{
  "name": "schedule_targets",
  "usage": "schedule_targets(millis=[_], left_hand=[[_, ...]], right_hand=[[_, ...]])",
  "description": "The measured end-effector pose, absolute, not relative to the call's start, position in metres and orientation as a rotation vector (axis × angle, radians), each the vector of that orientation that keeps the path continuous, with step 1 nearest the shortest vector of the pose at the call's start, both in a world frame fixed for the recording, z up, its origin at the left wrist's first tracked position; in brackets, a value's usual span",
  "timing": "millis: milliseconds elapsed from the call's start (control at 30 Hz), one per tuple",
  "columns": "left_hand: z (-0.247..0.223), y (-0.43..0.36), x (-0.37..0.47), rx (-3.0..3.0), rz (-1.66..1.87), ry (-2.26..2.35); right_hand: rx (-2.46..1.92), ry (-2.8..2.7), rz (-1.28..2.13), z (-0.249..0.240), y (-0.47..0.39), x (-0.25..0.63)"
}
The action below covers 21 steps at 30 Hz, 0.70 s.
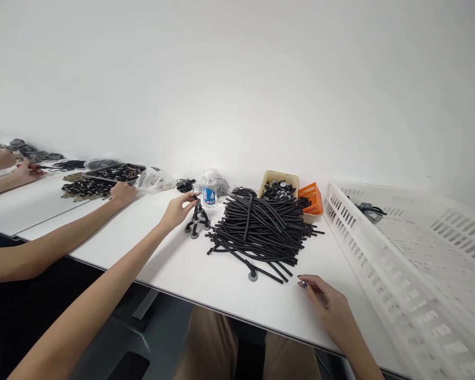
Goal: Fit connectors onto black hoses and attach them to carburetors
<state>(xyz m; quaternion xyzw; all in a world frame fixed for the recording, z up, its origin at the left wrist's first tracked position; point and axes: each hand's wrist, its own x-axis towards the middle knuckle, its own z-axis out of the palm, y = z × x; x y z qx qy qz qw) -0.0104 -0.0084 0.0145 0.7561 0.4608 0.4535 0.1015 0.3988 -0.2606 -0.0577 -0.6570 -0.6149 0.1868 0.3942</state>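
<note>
My left hand is closed at the top of a small black stand with splayed legs and grey round feet, upright on the table. To its right lies a large heap of black flexible tubes, with a few laid across the others. A grey suction cup on a short black piece sits at the heap's near edge. My right hand hovers by the near right side of the heap, fingers loosely curled and slightly apart. I see nothing held in it.
A clear bottle stands behind the stand. Behind the tubes are a cream bin of black parts and an orange basket. A large white crate borders the right. At left, co-workers' hands are near dark parts.
</note>
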Motion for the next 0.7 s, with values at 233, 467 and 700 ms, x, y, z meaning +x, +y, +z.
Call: schedule_targets(millis=[233,467,700], left_hand=[[0.014,-0.01,-0.012,2.216,1.352,1.373],[0.005,-0.055,-0.02,2.059,1.754,1.385],[-0.02,-0.17,0.056,2.624,1.45,0.656]], right_hand=[[-1.651,-1.556,0.457,-0.059,-0.26,0.399],[-1.642,-1.529,0.44,-0.057,-0.265,0.393],[-1.602,-1.584,0.387,-0.063,-0.26,0.4]])
